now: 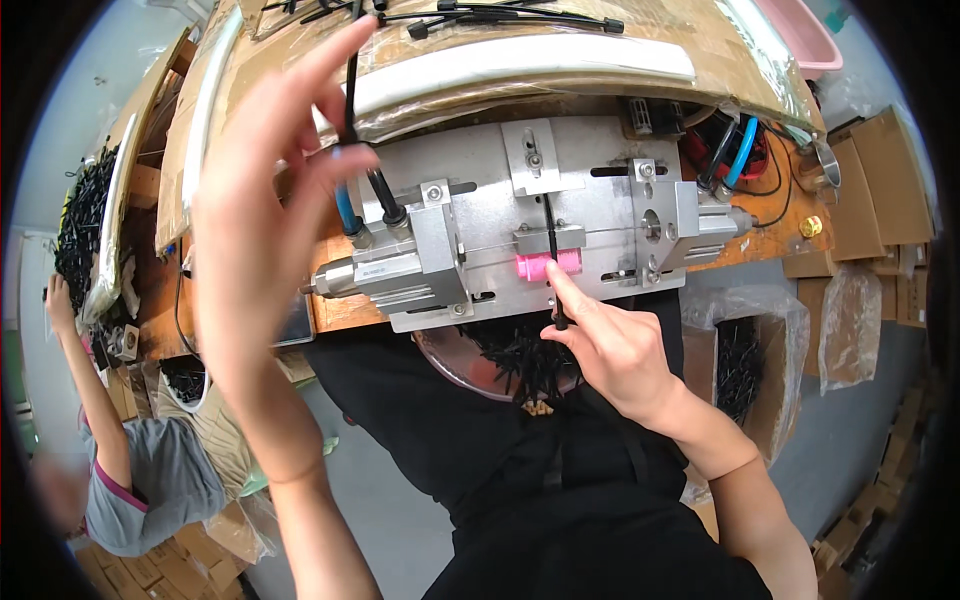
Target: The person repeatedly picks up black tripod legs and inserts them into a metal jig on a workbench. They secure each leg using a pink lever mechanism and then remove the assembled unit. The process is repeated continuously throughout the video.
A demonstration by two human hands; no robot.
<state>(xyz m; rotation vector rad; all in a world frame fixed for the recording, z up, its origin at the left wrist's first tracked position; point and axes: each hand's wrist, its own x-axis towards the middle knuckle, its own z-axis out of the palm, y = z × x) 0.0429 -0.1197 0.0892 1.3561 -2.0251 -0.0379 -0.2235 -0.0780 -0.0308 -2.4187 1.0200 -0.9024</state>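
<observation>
A thin black rod (pixel 553 235) lies lengthwise across the middle of a metal fixture (pixel 480 195), over a bright pink block (pixel 537 265). My right hand (pixel 625 355) is closed on the rod's near end, index fingertip pressing by the block and thumb at the thicker tip. Raised at the left and smeared by motion, my left hand (pixel 255 200) has another thin black rod (pixel 351 85) between its thumb and fingers, as far as the blur shows. It hides part of the fixture's left side.
Metal cylinders (pixel 405 285) with black and blue hoses flank the fixture. Several black rods (pixel 520 18) lie on the cardboard-covered ledge behind. Below the fixture a bowl (pixel 450 360) holds black pieces. A plastic-lined box (pixel 745 370) stands right. Another person (pixel 150 480) works at left.
</observation>
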